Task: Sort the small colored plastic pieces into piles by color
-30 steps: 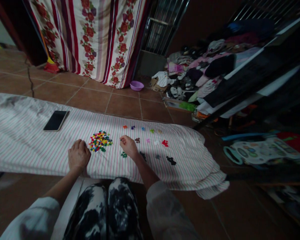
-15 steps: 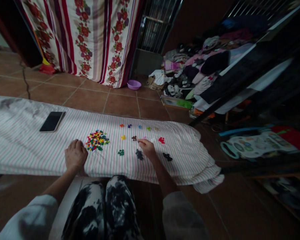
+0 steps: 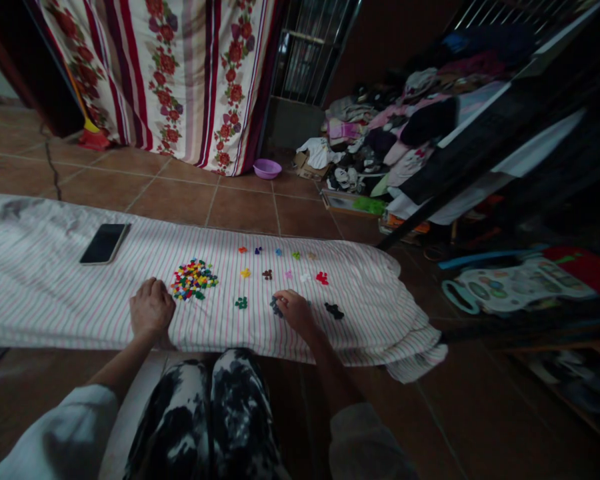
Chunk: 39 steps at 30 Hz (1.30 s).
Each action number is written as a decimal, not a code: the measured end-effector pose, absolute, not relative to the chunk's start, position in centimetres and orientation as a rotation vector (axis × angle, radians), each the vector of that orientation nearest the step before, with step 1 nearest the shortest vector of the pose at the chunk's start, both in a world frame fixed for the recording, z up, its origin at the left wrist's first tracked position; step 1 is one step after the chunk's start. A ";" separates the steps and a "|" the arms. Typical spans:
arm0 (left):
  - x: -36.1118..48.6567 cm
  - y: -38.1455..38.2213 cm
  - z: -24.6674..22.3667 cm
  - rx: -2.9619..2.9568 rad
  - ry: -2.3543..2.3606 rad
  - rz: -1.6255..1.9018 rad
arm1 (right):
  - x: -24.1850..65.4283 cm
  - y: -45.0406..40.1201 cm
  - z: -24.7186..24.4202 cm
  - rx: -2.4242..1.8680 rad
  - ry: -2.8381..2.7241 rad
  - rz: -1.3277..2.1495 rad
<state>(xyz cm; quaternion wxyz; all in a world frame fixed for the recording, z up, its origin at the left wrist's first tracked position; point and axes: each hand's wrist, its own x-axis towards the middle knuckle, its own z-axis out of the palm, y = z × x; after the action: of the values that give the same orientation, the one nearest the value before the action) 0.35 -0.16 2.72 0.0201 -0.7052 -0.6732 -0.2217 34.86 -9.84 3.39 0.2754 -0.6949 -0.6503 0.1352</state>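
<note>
"What's the biggest thing in front of the person?"

"A long surface under a striped cloth (image 3: 370, 293). Beyond it a flowered curtain (image 3: 180, 73) hangs to the tiled floor, with a heap of clothes (image 3: 380, 127) to its right and a purple basin (image 3: 267, 169) by its lower corner."

"And on the cloth?"

"A phone (image 3: 104, 244) lies toward the left, well apart from the rest."

"How are the hands?"

"The left hand (image 3: 152, 308) rests on the cloth with its fingers curled under; I can't tell if anything is inside. The right hand (image 3: 295, 311) has its fingertips drawn together at the dark grey cluster (image 3: 275, 307), covering part of it. Whether they pinch a piece, I can't tell."

"Where are the small pieces?"

"The mixed pile (image 3: 194, 279) of many colours sits just beside the left hand. Right of it, single-colour clusters stand in rows: orange to tan at the back, yellow to red in the middle, and nearest the person the green cluster (image 3: 241, 303), the dark grey one and the black cluster (image 3: 335, 311)."
</note>
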 end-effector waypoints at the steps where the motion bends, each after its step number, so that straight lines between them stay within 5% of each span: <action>1: 0.3 -0.1 2.7 -2.189 -2.086 -0.676 | 34.8 -9.8 3.4 -1.856 -1.751 0.347; 39: 0.4 0.1 2.3 -2.174 -2.135 -0.698 | 22.3 3.5 2.3 -1.758 -1.987 0.491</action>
<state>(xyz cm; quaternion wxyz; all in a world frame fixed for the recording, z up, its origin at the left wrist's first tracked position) 0.37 0.11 2.28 0.0075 -0.6954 -0.6830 -0.2234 22.32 3.48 2.28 0.2202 -0.6356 -0.7184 0.1774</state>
